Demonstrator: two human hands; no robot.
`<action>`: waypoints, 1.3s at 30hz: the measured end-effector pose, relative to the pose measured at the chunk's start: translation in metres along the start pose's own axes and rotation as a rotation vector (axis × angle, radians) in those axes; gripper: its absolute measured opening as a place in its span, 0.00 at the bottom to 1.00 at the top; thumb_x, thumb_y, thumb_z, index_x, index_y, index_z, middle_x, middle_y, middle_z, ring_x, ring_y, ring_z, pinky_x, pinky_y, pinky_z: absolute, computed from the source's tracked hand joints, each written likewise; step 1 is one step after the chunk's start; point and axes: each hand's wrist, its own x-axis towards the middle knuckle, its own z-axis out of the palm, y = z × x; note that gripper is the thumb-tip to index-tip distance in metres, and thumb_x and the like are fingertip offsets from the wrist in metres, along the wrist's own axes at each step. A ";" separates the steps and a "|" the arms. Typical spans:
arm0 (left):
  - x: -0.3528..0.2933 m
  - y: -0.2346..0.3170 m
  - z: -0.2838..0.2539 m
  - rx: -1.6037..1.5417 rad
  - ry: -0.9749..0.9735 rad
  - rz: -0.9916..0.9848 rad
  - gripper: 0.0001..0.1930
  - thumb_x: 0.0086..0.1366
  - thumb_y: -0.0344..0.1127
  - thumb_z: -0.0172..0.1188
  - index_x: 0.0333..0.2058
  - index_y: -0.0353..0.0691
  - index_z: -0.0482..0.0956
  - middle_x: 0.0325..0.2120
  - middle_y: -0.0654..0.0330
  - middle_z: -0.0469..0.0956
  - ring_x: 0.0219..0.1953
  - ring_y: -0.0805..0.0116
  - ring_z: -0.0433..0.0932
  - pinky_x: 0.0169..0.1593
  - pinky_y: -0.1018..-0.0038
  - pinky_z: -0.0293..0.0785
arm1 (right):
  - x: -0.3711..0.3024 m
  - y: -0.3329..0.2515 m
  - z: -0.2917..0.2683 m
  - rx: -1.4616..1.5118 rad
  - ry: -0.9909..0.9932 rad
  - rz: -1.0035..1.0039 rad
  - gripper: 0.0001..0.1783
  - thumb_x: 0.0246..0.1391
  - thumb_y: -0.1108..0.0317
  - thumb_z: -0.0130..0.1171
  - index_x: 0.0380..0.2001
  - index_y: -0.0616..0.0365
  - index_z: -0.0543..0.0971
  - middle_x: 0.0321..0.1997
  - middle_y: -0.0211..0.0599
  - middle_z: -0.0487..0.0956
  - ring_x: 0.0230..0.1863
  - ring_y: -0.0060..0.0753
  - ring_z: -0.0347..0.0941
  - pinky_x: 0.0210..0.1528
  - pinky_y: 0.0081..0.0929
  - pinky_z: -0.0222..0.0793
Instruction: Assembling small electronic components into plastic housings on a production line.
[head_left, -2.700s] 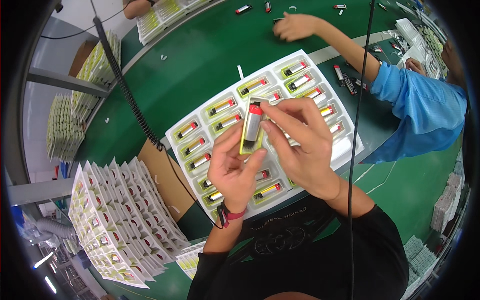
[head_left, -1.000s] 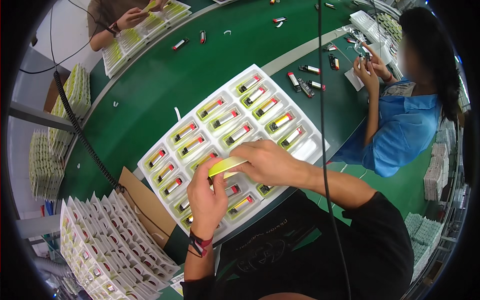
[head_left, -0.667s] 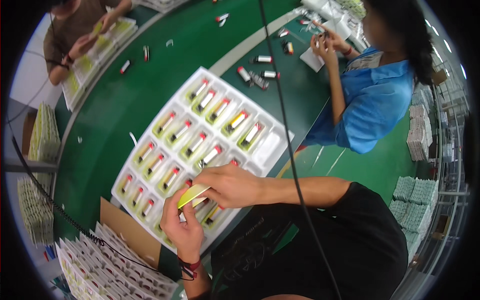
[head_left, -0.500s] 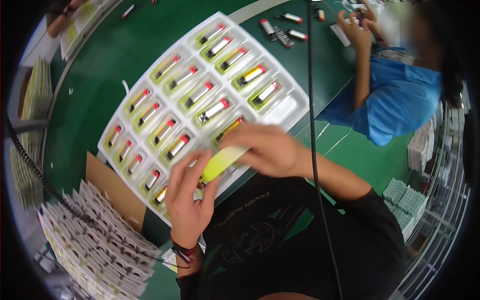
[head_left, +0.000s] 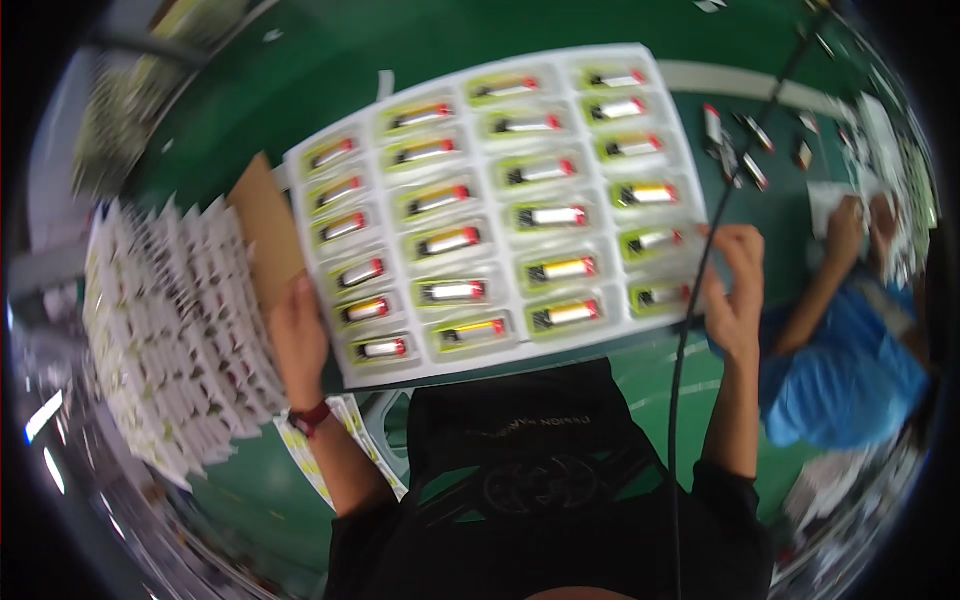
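A large white plastic tray [head_left: 516, 300] lies before me. Its rows of compartments each hold a small tube with a red end and black fittings, such as this white-bodied tube [head_left: 552, 216], over a lime-green piece. My left hand [head_left: 300, 340] is at the tray's left edge, fingers together and closed against it. At the near right corner my right hand [head_left: 738, 285] has its fingers bent around the tray's edge. The undersides of both grips are hidden.
Brown cardboard [head_left: 268, 235] and stacked white packs [head_left: 180, 330] stand left of the tray. Loose tubes [head_left: 755, 170] lie on the green table to the right. A co-worker in a blue top [head_left: 840, 370] sits beyond. A black cable [head_left: 682, 390] crosses my view.
The yellow-green piece is gone from my hands, which have parted to the tray's two ends. The corner compartment without a tube before now holds one. My view has turned.
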 end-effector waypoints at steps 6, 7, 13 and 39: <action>-0.003 0.008 0.006 -0.086 0.092 -0.017 0.18 0.76 0.44 0.45 0.47 0.32 0.73 0.37 0.47 0.78 0.41 0.62 0.78 0.47 0.67 0.71 | 0.064 -0.013 0.029 -0.060 -0.058 0.473 0.23 0.67 0.58 0.50 0.52 0.68 0.75 0.42 0.57 0.79 0.39 0.51 0.77 0.49 0.35 0.71; -0.004 0.007 0.005 -0.139 0.092 -0.029 0.18 0.76 0.44 0.44 0.48 0.32 0.72 0.38 0.48 0.77 0.42 0.63 0.77 0.48 0.68 0.70 | 0.064 0.012 0.037 0.022 0.017 0.498 0.23 0.68 0.57 0.50 0.51 0.70 0.76 0.42 0.53 0.82 0.43 0.40 0.79 0.50 0.31 0.71; -0.004 0.007 0.004 -0.504 -0.025 -0.053 0.18 0.77 0.39 0.42 0.57 0.34 0.68 0.48 0.55 0.76 0.51 0.70 0.72 0.59 0.74 0.64 | 0.084 0.026 0.038 0.565 -0.159 0.498 0.21 0.68 0.61 0.50 0.55 0.68 0.76 0.44 0.39 0.82 0.45 0.22 0.74 0.50 0.23 0.70; -0.024 0.122 -0.125 -0.258 0.067 0.122 0.24 0.74 0.38 0.49 0.65 0.38 0.66 0.59 0.55 0.72 0.60 0.68 0.70 0.63 0.72 0.64 | 0.141 -0.001 -0.023 0.658 -0.009 0.106 0.19 0.65 0.70 0.55 0.54 0.71 0.77 0.49 0.38 0.82 0.48 0.21 0.74 0.54 0.19 0.67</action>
